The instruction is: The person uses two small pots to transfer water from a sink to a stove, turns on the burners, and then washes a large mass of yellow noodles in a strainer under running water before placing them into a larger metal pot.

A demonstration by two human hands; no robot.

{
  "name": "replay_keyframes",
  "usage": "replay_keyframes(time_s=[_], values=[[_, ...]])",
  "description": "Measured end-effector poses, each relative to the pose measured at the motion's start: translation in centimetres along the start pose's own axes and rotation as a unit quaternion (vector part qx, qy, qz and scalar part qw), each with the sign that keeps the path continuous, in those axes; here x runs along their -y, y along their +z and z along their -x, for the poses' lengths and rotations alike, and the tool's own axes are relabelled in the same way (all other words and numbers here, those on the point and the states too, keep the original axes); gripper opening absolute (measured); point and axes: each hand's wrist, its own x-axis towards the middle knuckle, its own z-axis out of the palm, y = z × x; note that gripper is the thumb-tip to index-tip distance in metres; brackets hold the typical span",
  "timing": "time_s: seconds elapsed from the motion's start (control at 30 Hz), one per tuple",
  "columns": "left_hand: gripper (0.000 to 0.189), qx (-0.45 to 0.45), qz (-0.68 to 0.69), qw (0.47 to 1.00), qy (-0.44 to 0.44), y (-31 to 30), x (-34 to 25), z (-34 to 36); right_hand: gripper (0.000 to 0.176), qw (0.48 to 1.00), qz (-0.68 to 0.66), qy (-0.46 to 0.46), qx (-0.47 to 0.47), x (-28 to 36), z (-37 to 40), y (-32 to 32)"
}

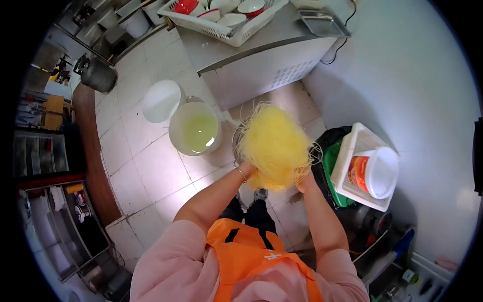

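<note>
Both my hands are wrapped around a big loose bundle of thin yellow noodles (274, 143), raised in front of my body with strands hanging out at its edges. My left hand (246, 172) grips its lower left side, and a bracelet circles that wrist. On the lower right side is my right hand (303, 182), its fingers mostly hidden by the strands. Behind the bundle, the rim of a round metal container (235, 146) shows in part. To the left on the floor stands a white bucket (173, 133) with pale yellow-green liquid (198, 132) inside.
Another white container (163, 102) touches the bucket's far side. A metal counter (216, 53) carries a basket (236, 40) of bowls and a metal tray (324, 23). At right, a crate (356, 138) holds a white tub (380, 173). A gas cylinder (95, 74) stands far left.
</note>
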Motion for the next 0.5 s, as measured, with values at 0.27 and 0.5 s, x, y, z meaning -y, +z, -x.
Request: replay_keyframes(time_s=[0.27,0.5], values=[[0.048,-0.041,-0.097,0.994,-0.014,-1.1,7.0,-2.3,0.049,0.94,0.325,0.088,-0.061,-6.6,-9.9,-5.2],[0.044,-0.03,-0.189,0.981,-0.043,-2.4,8.2,5.8,0.032,0.912,0.41,0.008,-0.015,-6.7,-7.7,-2.7]])
